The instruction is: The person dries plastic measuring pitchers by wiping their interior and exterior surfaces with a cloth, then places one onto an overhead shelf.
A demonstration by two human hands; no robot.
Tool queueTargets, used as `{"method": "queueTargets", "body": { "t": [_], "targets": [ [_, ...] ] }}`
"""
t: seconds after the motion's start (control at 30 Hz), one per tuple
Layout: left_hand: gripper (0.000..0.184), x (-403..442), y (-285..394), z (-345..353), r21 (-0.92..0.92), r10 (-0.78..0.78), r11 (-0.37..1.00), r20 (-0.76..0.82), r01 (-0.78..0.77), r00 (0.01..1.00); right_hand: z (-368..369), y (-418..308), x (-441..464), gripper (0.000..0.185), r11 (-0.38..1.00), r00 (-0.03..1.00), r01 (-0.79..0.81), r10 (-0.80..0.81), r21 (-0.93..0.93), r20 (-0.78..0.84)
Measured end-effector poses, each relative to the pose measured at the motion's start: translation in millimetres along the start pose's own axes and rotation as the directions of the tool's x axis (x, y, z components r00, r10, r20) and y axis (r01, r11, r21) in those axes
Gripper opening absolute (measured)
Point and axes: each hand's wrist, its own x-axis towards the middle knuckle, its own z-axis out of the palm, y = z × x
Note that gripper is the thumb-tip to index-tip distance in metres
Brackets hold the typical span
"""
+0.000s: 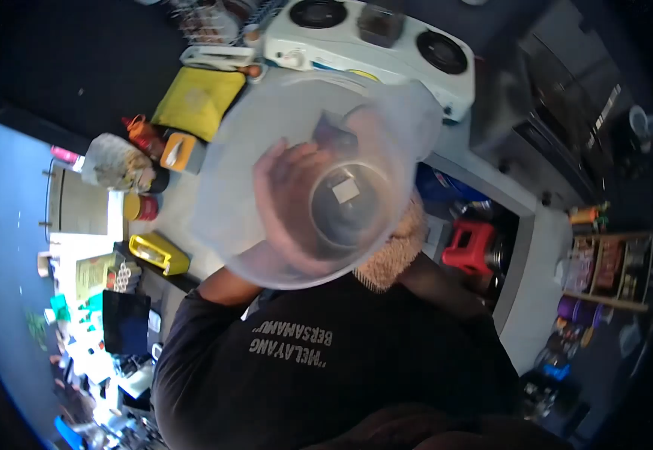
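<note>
A large translucent plastic container, like a pitcher, is held up close before my chest, its round mouth facing me. Through its cloudy wall I see my left hand wrapped around the outside, fingers curled. A small pale square shows at its round base. On the container's other side, a fluffy light-brown cloth hangs by my right wrist. My right hand shows only as a blurred shape behind the plastic, against the container's side; it appears to grip the cloth there.
A white two-burner stove stands at the back of the counter. Along the left are a yellow pouch, an orange box, a lidded jar and a yellow holder. A red jerrycan sits lower right.
</note>
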Motion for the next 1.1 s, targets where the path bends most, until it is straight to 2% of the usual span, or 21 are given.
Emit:
{"method": "queueTargets", "body": {
  "t": [0.13, 0.17, 0.23, 0.3, 0.4, 0.53, 0.7, 0.8, 0.9, 1.0, 1.1],
  "targets": [
    [0.149, -7, -11, 63, -0.196, 0.018, 0.981, 0.166, 0.015, 0.986, -67, -22, -47, 0.055, 0.999, 0.998, -0.035, 0.035, -0.001, -0.051],
    [0.151, -13, -11, 85, -0.16, -0.074, 0.982, 0.181, 0.104, 0.981, -86, -28, -60, 0.055, 0.999, 0.996, -0.051, 0.051, 0.004, -0.068],
    [0.152, -22, -19, 118, -0.123, -0.12, 0.979, 0.284, 0.161, 0.951, -122, -40, -87, 0.055, 0.997, 0.991, -0.08, 0.082, 0.022, -0.109],
    [0.153, -41, -40, 143, -0.136, -0.157, 0.964, 0.403, 0.228, 0.902, -156, -50, -118, 0.055, 0.992, 0.98, -0.116, 0.121, 0.042, -0.158],
    [0.153, -79, -65, 189, -0.201, -0.196, 0.899, 0.608, 0.388, 0.769, -199, -63, -167, 0.055, 0.979, 0.95, -0.181, 0.199, 0.094, -0.241],
    [0.152, -111, -61, 259, -0.286, -0.318, 0.785, 0.575, 0.55, 0.754, -241, -82, -234, 0.055, 0.946, 0.882, -0.247, 0.309, 0.21, -0.355],
    [0.154, -87, -62, 313, -0.394, -0.132, 0.739, 0.711, 0.547, 0.691, -242, -93, -281, 0.055, 0.936, 0.788, -0.21, 0.333, 0.282, -0.518],
    [0.153, -87, -80, 337, -0.354, 0.013, 0.763, 0.845, 0.541, 0.535, -249, -110, -294, 0.055, 0.955, 0.777, -0.213, 0.293, 0.206, -0.557],
    [0.153, -111, -87, 351, -0.151, -0.049, 0.641, 0.97, 0.753, 0.237, -263, -142, -311, 0.055, 0.962, 0.792, -0.262, 0.258, 0.074, -0.553],
    [0.151, -133, -91, 359, -0.149, -0.134, 0.456, 0.963, 0.877, 0.234, -268, -155, -319, 0.055, 0.959, 0.781, -0.282, 0.24, 0.017, -0.577],
    [0.149, -132, -116, 356, -0.239, -0.105, 0.528, 0.934, 0.815, 0.341, -260, -142, -316, 0.055, 0.959, 0.745, -0.284, 0.231, 0.015, -0.626]
  ]
}}
